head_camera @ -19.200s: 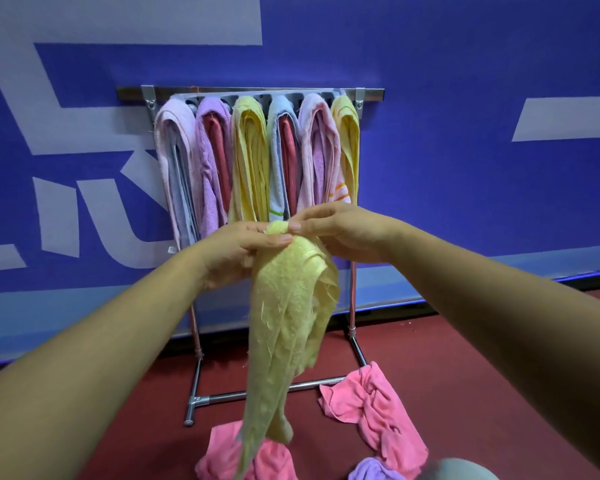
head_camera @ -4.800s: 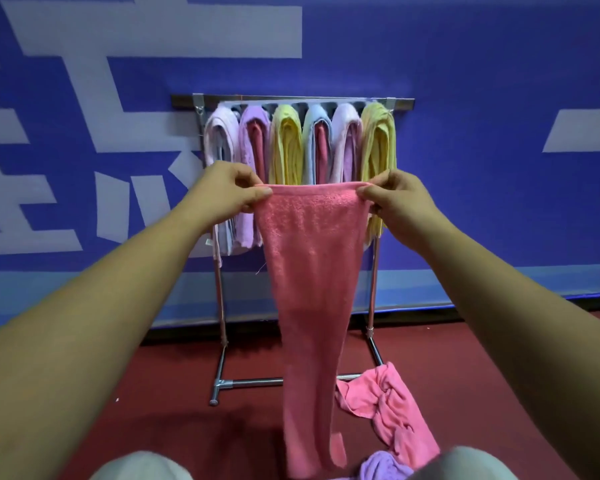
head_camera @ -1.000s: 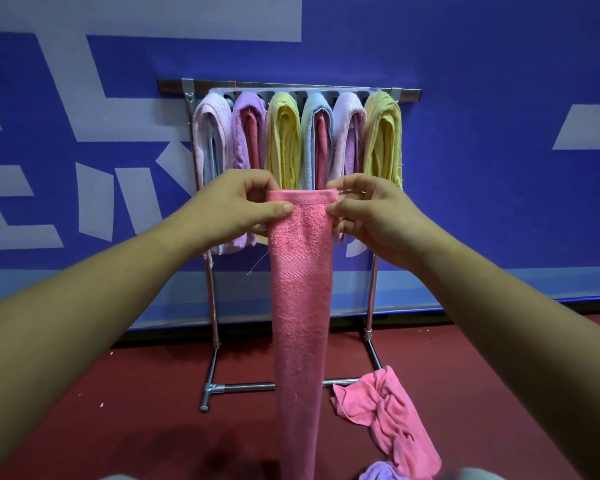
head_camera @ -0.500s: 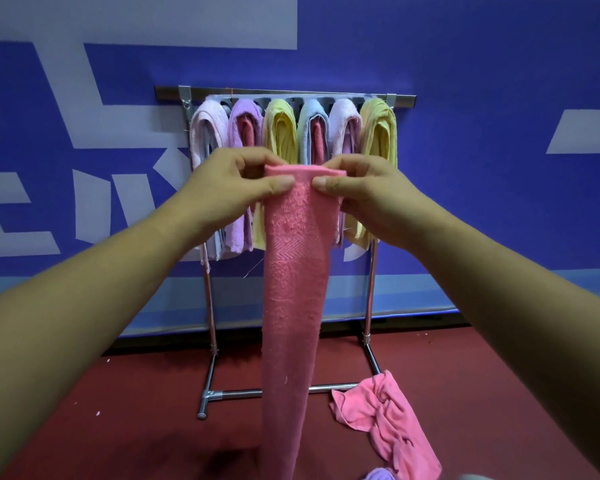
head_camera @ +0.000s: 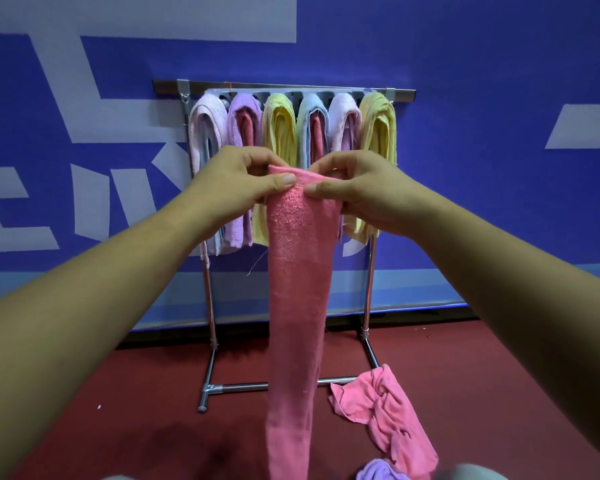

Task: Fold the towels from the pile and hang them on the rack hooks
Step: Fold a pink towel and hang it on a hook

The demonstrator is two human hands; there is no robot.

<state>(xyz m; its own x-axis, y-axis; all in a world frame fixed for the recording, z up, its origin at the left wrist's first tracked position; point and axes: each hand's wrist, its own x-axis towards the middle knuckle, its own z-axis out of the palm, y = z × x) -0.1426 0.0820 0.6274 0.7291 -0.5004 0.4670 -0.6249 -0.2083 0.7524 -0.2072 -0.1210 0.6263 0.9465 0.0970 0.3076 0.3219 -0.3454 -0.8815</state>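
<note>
Left grip (head_camera: 236, 188) and right grip (head_camera: 364, 195) are closing inward, pinching the folded pink towel (head_camera: 300, 289).
Folding is finishing; lifting onto the rack (head_camera: 284, 89) is probably following.

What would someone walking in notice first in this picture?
First, the long pink towel hanging mid-frame, its top edge pinched by the left hand and right hand. Behind it, the rack carries a row of pastel towels against the blue wall. A crumpled pink towel lies on the red floor, lower right.

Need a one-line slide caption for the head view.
Left hand and right hand pinch the top of a folded pink terry towel before a metal rack holding six towels.
</note>
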